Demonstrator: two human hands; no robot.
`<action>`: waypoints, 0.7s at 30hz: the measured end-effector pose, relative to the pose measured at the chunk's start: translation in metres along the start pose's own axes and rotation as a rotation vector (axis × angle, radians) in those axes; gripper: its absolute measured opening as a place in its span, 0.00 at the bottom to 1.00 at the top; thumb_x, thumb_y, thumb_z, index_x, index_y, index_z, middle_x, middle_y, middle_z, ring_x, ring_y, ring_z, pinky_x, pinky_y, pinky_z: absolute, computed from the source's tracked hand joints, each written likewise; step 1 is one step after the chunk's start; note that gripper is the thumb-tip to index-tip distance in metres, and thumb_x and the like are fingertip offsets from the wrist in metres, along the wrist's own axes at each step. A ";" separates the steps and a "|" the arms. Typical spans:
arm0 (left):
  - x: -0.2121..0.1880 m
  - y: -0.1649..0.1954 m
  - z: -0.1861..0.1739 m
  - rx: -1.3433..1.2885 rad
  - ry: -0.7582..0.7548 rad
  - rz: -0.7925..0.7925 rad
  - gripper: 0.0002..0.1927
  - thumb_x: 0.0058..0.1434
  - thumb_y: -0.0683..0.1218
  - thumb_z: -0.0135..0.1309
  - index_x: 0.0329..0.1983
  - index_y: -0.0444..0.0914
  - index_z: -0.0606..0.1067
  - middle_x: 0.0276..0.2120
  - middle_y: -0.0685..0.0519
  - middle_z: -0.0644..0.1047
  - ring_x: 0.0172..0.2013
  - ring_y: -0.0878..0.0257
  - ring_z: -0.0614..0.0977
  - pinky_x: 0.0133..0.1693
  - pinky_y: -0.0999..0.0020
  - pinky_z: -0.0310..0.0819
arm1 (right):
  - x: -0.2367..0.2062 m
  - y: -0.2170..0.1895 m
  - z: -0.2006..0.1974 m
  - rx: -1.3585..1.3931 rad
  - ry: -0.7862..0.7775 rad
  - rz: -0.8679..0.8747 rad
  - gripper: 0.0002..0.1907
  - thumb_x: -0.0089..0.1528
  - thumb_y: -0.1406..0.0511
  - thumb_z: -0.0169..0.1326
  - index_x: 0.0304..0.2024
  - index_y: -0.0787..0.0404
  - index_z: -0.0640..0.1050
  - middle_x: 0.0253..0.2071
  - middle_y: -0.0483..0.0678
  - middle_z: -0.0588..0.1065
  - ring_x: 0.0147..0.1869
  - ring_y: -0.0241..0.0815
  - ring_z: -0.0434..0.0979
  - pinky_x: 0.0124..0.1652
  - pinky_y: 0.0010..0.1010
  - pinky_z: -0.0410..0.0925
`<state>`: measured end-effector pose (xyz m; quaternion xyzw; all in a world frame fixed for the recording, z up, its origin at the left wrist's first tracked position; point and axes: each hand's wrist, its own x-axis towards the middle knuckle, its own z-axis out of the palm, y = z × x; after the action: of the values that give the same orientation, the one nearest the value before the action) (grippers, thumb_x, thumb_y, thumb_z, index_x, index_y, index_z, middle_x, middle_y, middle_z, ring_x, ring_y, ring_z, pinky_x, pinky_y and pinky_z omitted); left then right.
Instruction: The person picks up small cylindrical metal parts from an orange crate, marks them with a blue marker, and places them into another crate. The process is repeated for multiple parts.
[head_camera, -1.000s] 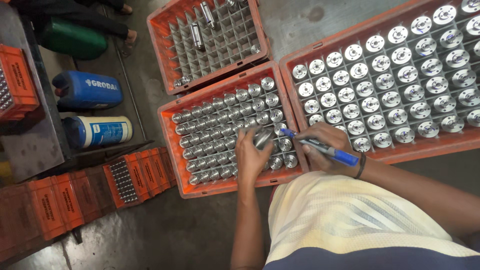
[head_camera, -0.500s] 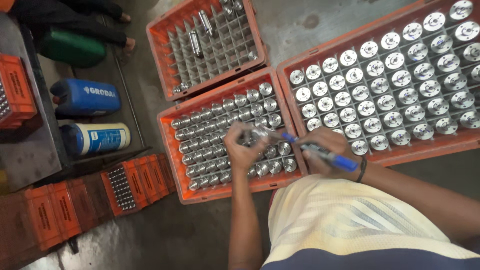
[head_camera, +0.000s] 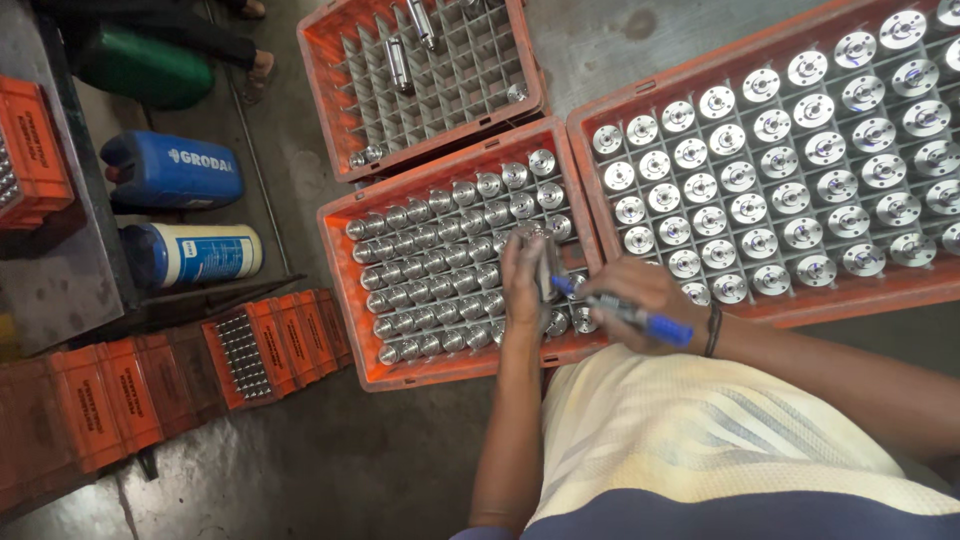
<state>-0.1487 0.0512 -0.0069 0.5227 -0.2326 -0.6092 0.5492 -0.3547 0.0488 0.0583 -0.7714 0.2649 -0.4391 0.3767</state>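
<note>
Left hand (head_camera: 523, 272) is clenched round a shiny metal cylinder (head_camera: 546, 262), holding it just above the near-right part of the middle orange crate (head_camera: 345, 300). Right hand (head_camera: 640, 300) grips a blue marker pen (head_camera: 625, 315), tip pointing at the cylinder, close to touching; actual contact can't be told. Both hands hover over the crate, not resting on it.

Progress, as a judgement: the middle crate's grid is nearly full of upright metal cylinders, rows packed side by side, so most pieces sit in their cells. Whether each one carries a mark is too small to see. The held piece is out of its cell and looks to be the one in hand right now. The big crate to the right (head_camera: 760, 310) is also full of wider round-topped metal parts, untouched by either hand. The far crate (head_camera: 320, 90) is mostly empty cells, only a few parts lying in it.

Off to the left: a blue jerrycan (head_camera: 170, 172), a white-and-blue can (head_camera: 195, 255), a green can (head_camera: 140, 70), and a row of small orange boxes (head_camera: 150, 385) on the floor.
</note>
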 end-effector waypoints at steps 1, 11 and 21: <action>0.000 0.000 0.000 -0.032 -0.021 0.003 0.17 0.65 0.51 0.52 0.53 0.39 0.69 0.34 0.52 0.77 0.28 0.64 0.78 0.30 0.67 0.74 | -0.001 -0.001 -0.001 -0.002 -0.056 -0.025 0.11 0.58 0.69 0.58 0.44 0.62 0.78 0.35 0.50 0.78 0.37 0.45 0.78 0.38 0.36 0.70; -0.017 0.036 0.005 0.904 -0.053 0.362 0.18 0.62 0.52 0.58 0.51 0.39 0.77 0.36 0.46 0.81 0.33 0.56 0.83 0.34 0.63 0.78 | -0.010 0.005 -0.004 -0.036 0.092 0.049 0.09 0.62 0.69 0.55 0.45 0.63 0.78 0.40 0.52 0.80 0.42 0.45 0.82 0.43 0.35 0.74; 0.014 0.033 -0.001 1.453 0.266 0.203 0.30 0.42 0.51 0.73 0.48 0.35 0.79 0.44 0.43 0.78 0.39 0.50 0.82 0.38 0.52 0.77 | -0.015 0.009 -0.008 -0.010 0.162 0.159 0.10 0.65 0.66 0.54 0.46 0.65 0.78 0.39 0.54 0.79 0.41 0.46 0.82 0.40 0.34 0.73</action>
<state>-0.1313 0.0293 0.0161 0.7994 -0.5552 -0.1799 0.1426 -0.3697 0.0516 0.0468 -0.7118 0.3571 -0.4676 0.3837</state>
